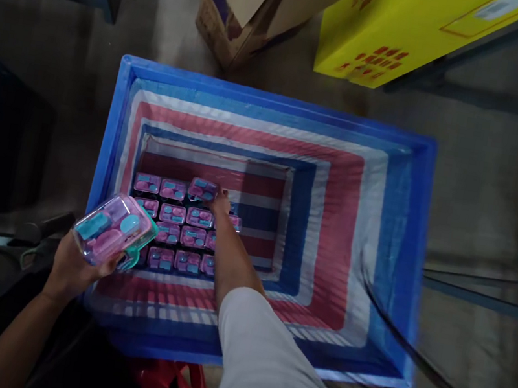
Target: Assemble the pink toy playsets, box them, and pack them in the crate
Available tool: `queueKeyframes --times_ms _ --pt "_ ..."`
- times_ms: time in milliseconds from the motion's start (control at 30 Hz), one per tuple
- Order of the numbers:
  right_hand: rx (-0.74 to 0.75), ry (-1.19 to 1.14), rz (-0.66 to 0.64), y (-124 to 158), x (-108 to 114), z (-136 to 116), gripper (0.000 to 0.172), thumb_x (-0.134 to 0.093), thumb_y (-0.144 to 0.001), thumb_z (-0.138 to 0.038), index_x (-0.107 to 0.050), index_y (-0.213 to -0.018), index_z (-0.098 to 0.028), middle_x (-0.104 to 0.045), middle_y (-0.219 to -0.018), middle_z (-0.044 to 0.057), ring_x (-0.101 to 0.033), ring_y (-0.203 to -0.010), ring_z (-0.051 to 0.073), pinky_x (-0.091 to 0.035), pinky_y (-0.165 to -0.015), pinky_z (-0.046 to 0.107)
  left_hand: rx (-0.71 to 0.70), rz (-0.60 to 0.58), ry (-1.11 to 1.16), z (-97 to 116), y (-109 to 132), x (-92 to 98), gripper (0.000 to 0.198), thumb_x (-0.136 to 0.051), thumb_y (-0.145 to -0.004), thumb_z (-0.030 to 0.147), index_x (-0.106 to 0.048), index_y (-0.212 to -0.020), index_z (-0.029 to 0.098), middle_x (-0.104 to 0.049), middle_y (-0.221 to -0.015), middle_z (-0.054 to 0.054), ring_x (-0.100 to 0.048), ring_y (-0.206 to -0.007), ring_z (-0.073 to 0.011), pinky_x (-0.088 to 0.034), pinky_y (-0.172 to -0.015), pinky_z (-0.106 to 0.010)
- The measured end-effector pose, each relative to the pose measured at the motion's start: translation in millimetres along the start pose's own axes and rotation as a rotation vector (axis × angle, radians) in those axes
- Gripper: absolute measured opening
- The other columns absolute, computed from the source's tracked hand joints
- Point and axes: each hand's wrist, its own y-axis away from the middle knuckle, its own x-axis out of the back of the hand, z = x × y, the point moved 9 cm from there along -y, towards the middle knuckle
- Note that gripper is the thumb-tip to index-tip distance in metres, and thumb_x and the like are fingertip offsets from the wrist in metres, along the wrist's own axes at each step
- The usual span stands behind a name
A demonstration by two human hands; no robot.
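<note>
My left hand [75, 266] is closed around a clear plastic case [113, 230] with pink and light-blue pieces inside and a teal part at its side, above the crate's left edge. My right hand [221, 202] reaches deep into the blue crate [284, 98] and grips a similar pink-and-blue case [203, 189], slightly tilted, at the end of the back row. Several matching cases [172, 213] lie in rows on the left half of the crate floor. My right forearm covers part of those rows, and the right fingers are partly hidden.
Red, white and blue striped sheeting [336, 232] lines the crate. Behind it stand an open cardboard box [236, 26] and a yellow box [382, 36] with red print. A red plastic object [193, 387] is at the front. Metal frames [487, 302] flank the crate, and a dark cord [395, 330] crosses its right side.
</note>
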Motion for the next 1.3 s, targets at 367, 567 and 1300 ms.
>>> queueKeyframes --times_ms 367,567,1300 --pt "0.094 0.025 -0.146 -33 -9 -42 0.064 -0.061 -0.093 -0.044 -0.043 -0.151 -0.026 -0.041 -0.157 0.013 -0.040 -0.144 0.032 -0.029 -0.120 0.053 0.099 -0.031 0.049 -12 1 -7.2 0.057 -0.086 -0.053 0.043 -0.065 -0.103 0.026 -0.076 -0.093 -0.002 -0.073 -0.081 -0.0294 -0.064 -0.073 -0.043" --pt "0.143 0.035 -0.226 -21 -21 -52 0.074 -0.068 -0.086 -0.050 -0.043 -0.151 -0.026 -0.041 -0.158 0.015 -0.035 -0.148 0.033 -0.022 -0.122 0.053 0.088 -0.025 0.057 -10 -2 -6.9 0.055 -0.086 -0.054 0.043 -0.065 -0.102 0.026 -0.076 -0.091 -0.002 -0.073 -0.081 -0.0302 -0.064 -0.073 -0.046" --pt "1.084 -0.486 -0.595 228 56 -184 0.121 -0.095 -0.052 -0.048 -0.036 -0.154 -0.021 -0.050 -0.151 0.014 -0.052 -0.135 0.031 -0.040 -0.115 0.041 -0.104 -0.280 -0.043 6 2 -43.7 0.096 -0.079 -0.071 0.051 -0.032 -0.152 0.028 -0.065 -0.130 -0.011 -0.068 -0.111 -0.0342 -0.058 -0.096 -0.052"
